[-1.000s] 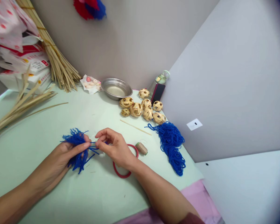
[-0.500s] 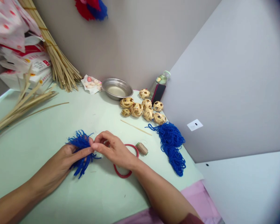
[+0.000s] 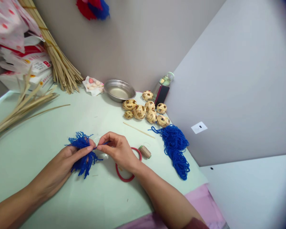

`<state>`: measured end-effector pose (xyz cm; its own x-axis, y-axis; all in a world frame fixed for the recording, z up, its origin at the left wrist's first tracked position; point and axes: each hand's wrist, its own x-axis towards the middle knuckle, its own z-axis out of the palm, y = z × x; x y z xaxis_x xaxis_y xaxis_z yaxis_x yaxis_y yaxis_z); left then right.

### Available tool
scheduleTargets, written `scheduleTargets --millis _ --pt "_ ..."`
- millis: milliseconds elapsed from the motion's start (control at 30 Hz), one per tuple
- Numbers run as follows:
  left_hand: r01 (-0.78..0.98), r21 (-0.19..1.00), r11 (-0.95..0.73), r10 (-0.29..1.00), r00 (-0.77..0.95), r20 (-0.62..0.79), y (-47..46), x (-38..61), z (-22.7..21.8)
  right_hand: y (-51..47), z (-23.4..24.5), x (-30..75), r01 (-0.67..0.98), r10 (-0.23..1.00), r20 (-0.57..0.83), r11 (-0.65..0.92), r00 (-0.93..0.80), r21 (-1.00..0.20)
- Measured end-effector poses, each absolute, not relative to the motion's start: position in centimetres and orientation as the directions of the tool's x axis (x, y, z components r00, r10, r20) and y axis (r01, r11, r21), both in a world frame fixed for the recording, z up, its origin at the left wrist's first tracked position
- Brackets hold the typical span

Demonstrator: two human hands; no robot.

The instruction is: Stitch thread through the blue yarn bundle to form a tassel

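My left hand [image 3: 72, 156] is closed around the middle of a bundle of blue yarn [image 3: 82, 163], whose cut ends fan out above and below the fingers. Close by on the right, my right hand [image 3: 116, 149] pinches a strand of blue yarn [image 3: 107, 142] between thumb and forefinger, near the left fingertips. Under the right wrist lies a red ring [image 3: 119, 175], partly covered by the hand. A spool of tan thread [image 3: 145, 152] rests just right of it. Farther right is a loose hank of blue yarn [image 3: 175, 149].
Several woven balls [image 3: 139, 112] sit at the back beside a metal bowl [image 3: 119, 90], a phone [image 3: 161, 96] and a bottle [image 3: 166, 80]. A thin strip [image 3: 138, 129] lies before them. Bundled flat strips [image 3: 16, 114] occupy the left, with tissue packs [image 3: 28, 81] behind.
My right hand has shifted slightly right, and a blue strand now shows in its pinch. The yarn bundle in my left hand has turned a little.
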<state>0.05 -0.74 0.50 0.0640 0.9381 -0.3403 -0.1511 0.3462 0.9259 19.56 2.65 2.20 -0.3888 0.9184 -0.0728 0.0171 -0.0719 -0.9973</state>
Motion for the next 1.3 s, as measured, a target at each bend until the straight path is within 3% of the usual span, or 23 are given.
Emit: scheduleTargets --millis 367,600,867,1033,1300 --pt "-0.009 0.948 0.319 0.944 0.087 -0.317 -1.1 0.3 0.7 1.6 2.2 19.2 0.057 0.905 -0.006 0.021 -0.426 -0.998" --pt "0.11 0.957 0.267 0.957 0.09 -0.277 -0.8 0.0 0.4 1.4 1.8 19.2 0.054 0.903 -0.024 -0.002 -0.428 -0.999" --pt "-0.117 0.918 0.379 0.925 0.066 -0.374 -0.7 0.3 1.0 1.6 1.9 19.0 0.056 0.909 -0.097 -0.082 -0.406 -0.995" --pt "-0.255 0.88 0.401 0.916 0.077 -0.394 -0.6 0.0 1.1 1.8 2.0 18.7 -0.023 0.902 -0.145 -0.169 -0.408 -0.985" --pt "-0.245 0.864 0.44 0.895 0.039 -0.445 -0.8 0.6 1.7 2.2 2.4 18.8 -0.132 0.868 -0.143 -0.231 -0.475 -0.964"
